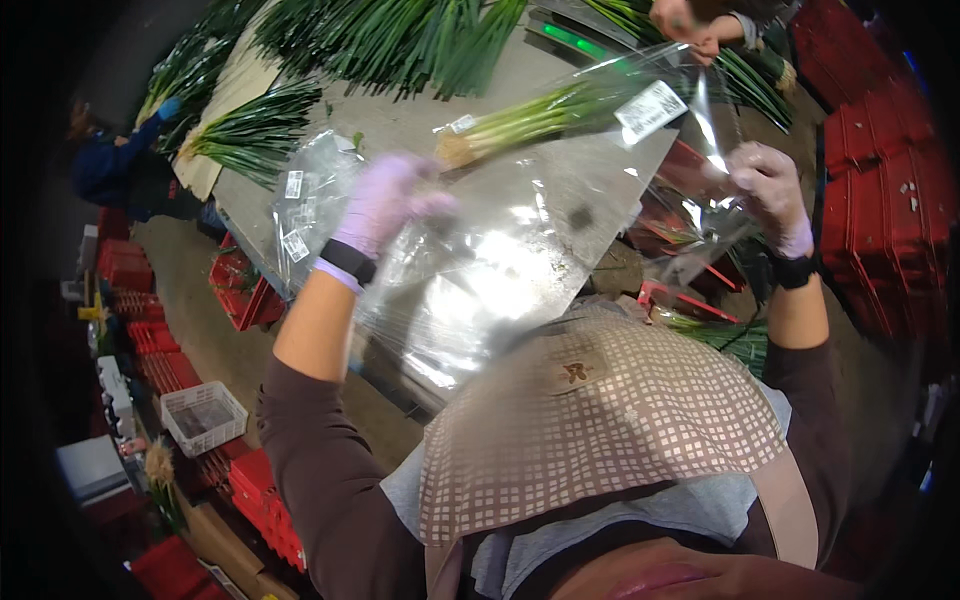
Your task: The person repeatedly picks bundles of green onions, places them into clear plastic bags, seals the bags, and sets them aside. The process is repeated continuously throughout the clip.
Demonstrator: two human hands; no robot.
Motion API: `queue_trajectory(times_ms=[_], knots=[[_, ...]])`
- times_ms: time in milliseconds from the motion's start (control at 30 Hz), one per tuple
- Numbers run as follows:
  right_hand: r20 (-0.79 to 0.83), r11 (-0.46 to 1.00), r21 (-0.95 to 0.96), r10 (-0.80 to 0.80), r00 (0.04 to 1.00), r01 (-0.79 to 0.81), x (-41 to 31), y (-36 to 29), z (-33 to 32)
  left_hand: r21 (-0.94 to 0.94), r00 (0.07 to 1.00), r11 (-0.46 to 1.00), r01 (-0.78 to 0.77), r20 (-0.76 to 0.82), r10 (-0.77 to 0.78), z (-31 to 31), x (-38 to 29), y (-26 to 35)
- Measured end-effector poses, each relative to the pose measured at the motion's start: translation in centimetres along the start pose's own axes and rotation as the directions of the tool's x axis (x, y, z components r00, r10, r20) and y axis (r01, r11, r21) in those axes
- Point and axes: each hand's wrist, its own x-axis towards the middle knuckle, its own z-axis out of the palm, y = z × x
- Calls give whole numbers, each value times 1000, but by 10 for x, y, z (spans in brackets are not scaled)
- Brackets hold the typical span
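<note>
A bunch of green onions (525,120) lies inside a clear plastic bag, its roots towards my left hand and its leaves towards the upper right. The bag bears a white printed label (651,111). My left hand (394,199), in a light purple glove, is beside the root end with fingers apart, somewhat blurred. My right hand (769,184), gloved too, has its fingers closed on clear plastic film (705,217) at the right. Whether this film belongs to the same bag, I cannot tell. Flat clear bags (300,217) with labels lie at the metal table's left.
More green onions (375,45) are heaped along the table's (547,217) far side, near a scale with a green display (574,41). A co-worker's hands (697,34) touch the bag's upper end. Another person (120,165) stands far left. Red crates (885,187) are stacked right.
</note>
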Motion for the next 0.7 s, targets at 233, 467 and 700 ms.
queue_trajectory(times_ms=[233, 467, 700], knots=[[64, 978, 173, -128, 990, 115, 66, 25, 40, -966, 932, 213, -146, -62, 357, 66, 46, 122], [490, 946, 323, -174, 854, 8, 131, 72, 60, -844, 855, 247, -476, -510, -91, -25, 43, 76], [612, 980, 115, 61, 788, -165, 90, 125, 145, -454, 575, 797, -399, -801, -168, -49, -40, 3]])
